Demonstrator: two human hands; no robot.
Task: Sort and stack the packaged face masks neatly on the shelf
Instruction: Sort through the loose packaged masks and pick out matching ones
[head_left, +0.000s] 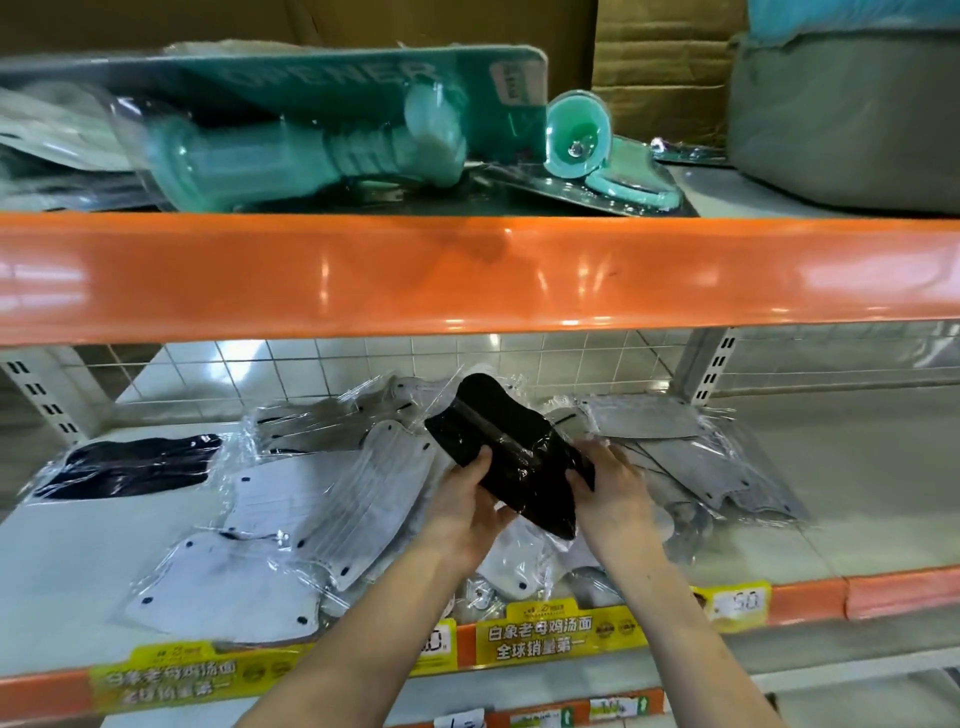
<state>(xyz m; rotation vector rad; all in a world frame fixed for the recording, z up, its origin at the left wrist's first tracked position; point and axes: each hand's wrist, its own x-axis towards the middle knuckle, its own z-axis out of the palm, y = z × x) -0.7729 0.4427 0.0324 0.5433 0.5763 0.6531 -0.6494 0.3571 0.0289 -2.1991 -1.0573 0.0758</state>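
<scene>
A black mask pack (511, 447) in clear wrap is held above the middle shelf (857, 493). My left hand (467, 506) grips its near left edge, thumb on top. My right hand (610, 491) grips its right side. Beneath and to the left lie white mask packs (332, 499), loosely overlapping. Grey mask packs (691, 457) are spread to the right. Another black mask pack (135, 465) lies alone at the far left of the shelf.
The orange front rail of the upper shelf (467, 275) hangs low over the work area. On it lie teal packaged openers (311, 140) and a grey bundle (852, 114). Yellow price labels (540, 631) line the shelf's front edge. A wire grid (571, 358) backs the shelf.
</scene>
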